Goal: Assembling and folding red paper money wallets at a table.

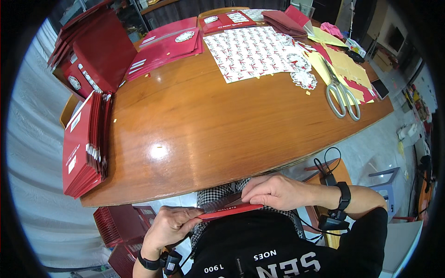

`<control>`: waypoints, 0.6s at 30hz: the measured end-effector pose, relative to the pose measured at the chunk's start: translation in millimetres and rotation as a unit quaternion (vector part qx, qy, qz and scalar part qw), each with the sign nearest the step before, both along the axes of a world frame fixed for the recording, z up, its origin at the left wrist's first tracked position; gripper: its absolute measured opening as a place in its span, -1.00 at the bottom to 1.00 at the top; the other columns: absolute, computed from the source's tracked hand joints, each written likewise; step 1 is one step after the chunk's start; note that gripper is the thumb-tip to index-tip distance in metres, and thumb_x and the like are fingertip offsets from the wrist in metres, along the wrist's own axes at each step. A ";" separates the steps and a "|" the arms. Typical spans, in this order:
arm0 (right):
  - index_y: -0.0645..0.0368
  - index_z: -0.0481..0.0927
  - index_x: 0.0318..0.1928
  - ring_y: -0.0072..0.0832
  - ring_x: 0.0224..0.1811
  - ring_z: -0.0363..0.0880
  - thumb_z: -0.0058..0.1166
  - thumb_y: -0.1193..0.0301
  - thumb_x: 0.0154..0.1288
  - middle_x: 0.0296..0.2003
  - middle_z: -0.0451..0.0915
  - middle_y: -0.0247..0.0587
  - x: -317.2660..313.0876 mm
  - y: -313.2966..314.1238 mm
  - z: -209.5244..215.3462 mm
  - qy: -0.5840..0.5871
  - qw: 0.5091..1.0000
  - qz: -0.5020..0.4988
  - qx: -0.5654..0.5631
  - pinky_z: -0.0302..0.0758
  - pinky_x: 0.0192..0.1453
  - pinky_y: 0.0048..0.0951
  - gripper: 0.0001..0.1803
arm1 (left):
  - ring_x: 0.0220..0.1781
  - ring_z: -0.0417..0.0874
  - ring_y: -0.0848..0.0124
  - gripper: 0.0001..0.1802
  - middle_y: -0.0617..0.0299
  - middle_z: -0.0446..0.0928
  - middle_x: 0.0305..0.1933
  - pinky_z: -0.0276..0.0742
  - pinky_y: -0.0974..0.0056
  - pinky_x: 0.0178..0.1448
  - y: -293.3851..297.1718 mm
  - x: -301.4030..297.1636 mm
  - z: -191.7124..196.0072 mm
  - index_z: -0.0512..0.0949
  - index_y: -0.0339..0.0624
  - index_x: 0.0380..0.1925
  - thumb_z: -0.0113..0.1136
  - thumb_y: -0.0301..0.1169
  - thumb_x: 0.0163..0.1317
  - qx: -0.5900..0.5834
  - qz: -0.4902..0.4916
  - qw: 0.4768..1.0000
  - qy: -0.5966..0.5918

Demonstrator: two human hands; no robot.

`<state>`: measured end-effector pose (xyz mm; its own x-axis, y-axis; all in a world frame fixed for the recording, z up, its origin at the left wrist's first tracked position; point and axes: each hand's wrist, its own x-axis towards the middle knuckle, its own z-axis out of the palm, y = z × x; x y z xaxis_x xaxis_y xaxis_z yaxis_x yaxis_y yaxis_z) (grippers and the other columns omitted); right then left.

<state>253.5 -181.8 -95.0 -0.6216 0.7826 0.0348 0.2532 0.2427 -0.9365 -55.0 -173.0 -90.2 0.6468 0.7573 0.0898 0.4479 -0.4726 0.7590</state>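
Observation:
Close to my body, below the table's front edge, I hold a thin red paper packet [227,212] with white print along its near edge. My left hand [171,224] is closed on its left end, thumb and fingers pinching it. My right hand [276,192] grips the right end, its fingers curled over the top. The packet's upper side looks dark and partly see-through, seen at a steep slant. Its underside is hidden.
A wooden table [185,120] lies ahead. At its left stand a stack of red folders [83,143] and a large red box [99,51]. Farther back are patterned white paper [252,51] and pink-red sheets [171,41]. Large scissors [340,95] lie right on yellow paper [350,69].

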 end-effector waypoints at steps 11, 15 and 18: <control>0.28 0.52 -0.32 -0.15 -0.31 0.52 0.13 0.35 0.27 -0.36 0.44 -0.08 -5.4 -6.6 0.7 -0.116 0.971 0.052 0.202 0.50 -0.23 -0.20 -0.78 | -0.39 0.72 0.19 -0.89 0.05 0.68 -0.38 0.64 0.29 -0.28 -1.9 1.6 -1.5 0.68 -0.33 -0.39 0.35 -0.52 0.07 0.019 0.008 1.000 0.002; 0.24 0.50 -0.36 -0.19 -0.43 0.51 0.18 0.40 0.21 -0.40 0.42 -0.13 -7.5 -10.1 1.2 -0.200 0.942 0.037 0.265 0.48 -0.42 -0.24 -0.83 | -0.42 0.72 0.18 -0.87 0.04 0.67 -0.42 0.63 0.29 -0.28 -1.8 6.5 3.1 0.68 -0.31 -0.36 0.34 -0.57 0.04 0.022 0.009 1.000 0.013; 0.26 0.44 -0.48 -0.17 -0.43 0.51 0.15 0.40 0.21 -0.42 0.40 -0.09 -10.4 -10.2 5.6 -0.203 0.935 0.030 0.290 0.49 -0.42 -0.20 -0.78 | -0.39 0.72 0.24 -0.84 0.05 0.68 -0.39 0.62 0.32 -0.25 -1.7 5.6 4.9 0.69 -0.30 -0.32 0.35 -0.55 0.05 0.000 0.016 0.999 0.040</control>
